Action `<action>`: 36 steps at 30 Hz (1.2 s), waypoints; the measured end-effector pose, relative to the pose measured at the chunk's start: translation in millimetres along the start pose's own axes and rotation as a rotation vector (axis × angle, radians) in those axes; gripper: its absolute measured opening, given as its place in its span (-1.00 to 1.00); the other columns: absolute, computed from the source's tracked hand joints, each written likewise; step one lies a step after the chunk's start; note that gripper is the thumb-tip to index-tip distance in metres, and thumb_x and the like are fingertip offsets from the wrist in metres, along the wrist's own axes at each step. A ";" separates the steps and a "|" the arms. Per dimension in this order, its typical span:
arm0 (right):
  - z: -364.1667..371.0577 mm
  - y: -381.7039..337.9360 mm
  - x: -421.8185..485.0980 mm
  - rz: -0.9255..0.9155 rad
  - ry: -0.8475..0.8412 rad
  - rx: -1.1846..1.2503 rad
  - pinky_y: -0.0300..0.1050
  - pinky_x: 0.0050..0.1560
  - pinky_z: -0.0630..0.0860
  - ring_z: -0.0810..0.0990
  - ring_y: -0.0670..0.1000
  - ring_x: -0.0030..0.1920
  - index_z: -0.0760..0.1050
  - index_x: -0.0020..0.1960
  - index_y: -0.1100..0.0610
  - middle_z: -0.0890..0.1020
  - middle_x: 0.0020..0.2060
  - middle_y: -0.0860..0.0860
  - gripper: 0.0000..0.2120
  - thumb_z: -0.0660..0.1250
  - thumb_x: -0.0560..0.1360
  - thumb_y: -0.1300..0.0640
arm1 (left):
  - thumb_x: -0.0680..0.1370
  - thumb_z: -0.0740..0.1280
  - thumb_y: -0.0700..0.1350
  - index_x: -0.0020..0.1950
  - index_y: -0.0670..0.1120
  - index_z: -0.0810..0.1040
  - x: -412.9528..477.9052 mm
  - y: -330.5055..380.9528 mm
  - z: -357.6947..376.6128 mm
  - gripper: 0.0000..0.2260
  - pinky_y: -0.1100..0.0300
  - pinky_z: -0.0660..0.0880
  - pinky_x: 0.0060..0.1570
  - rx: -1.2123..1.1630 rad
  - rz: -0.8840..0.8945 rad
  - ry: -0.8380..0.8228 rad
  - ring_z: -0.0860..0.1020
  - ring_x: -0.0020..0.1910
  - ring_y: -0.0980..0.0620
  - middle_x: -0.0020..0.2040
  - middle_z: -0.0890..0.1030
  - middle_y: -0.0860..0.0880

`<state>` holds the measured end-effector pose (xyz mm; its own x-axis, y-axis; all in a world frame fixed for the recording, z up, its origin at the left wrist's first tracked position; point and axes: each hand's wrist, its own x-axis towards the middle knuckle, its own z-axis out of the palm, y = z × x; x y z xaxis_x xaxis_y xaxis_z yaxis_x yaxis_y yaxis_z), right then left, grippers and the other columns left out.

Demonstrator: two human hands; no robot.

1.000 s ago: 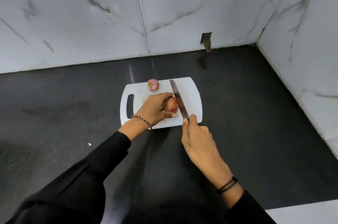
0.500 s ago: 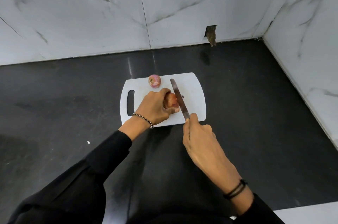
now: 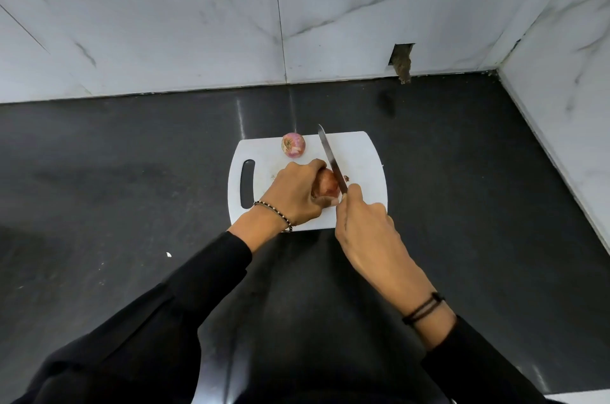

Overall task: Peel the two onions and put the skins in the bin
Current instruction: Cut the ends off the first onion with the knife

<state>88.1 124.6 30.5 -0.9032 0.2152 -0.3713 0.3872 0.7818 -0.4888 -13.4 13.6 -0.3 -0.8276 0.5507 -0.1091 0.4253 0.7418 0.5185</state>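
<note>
White cutting board (image 3: 363,156) carries both onions: the left hand (image 3: 293,195) curls round the near onion (image 3: 326,187) at the board's middle, hiding most of it, while the far onion (image 3: 293,145) sits free at the board's far edge. The right hand (image 3: 363,225) grips a knife (image 3: 330,156), its handle hidden, blade against the near onion's right end.
</note>
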 end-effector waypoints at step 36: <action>7.6 17.0 -2.9 0.022 0.043 0.076 0.04 -0.15 0.57 0.56 0.05 -0.15 0.28 0.20 0.08 0.54 -0.09 0.08 -0.77 -0.05 0.74 -0.03 | 0.43 0.51 0.08 0.33 -0.05 0.41 13.5 -1.6 -3.3 -0.44 -0.02 0.56 0.12 0.039 0.029 -0.090 0.56 0.07 -0.12 0.16 0.59 -0.10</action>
<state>98.7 132.9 17.2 -0.9009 0.2579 -0.3491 0.4184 0.7301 -0.5403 -26.5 18.5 0.2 -0.7791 0.6031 -0.1711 0.4642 0.7384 0.4892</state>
